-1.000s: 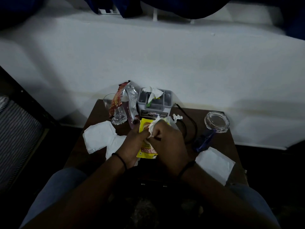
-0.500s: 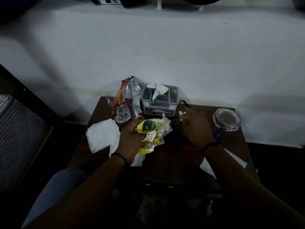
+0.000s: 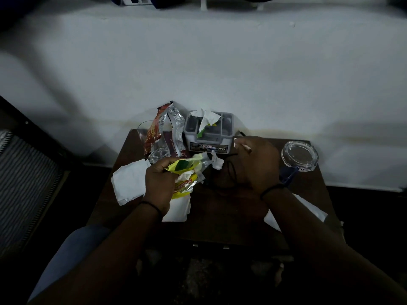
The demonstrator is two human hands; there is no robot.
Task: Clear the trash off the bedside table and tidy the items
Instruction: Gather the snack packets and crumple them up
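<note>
My left hand grips a yellow snack wrapper with a crumpled white tissue bunched against it, just above the brown bedside table. To the right, my right hand hovers over a black cable, its fingers curled, and seems to pinch a small white scrap at the fingertips. A crumpled white bit lies between the hands. A red and silver snack bag stands at the back left.
A grey box holding torn paper sits against the white wall. A drinking glass is behind the snack bag, a glass ashtray at the back right. White napkins lie at left, middle and right.
My right hand let go of the tissue and wrapper and moved right toward the cable and grey box. My left hand lifted the yellow wrapper with the tissue.
</note>
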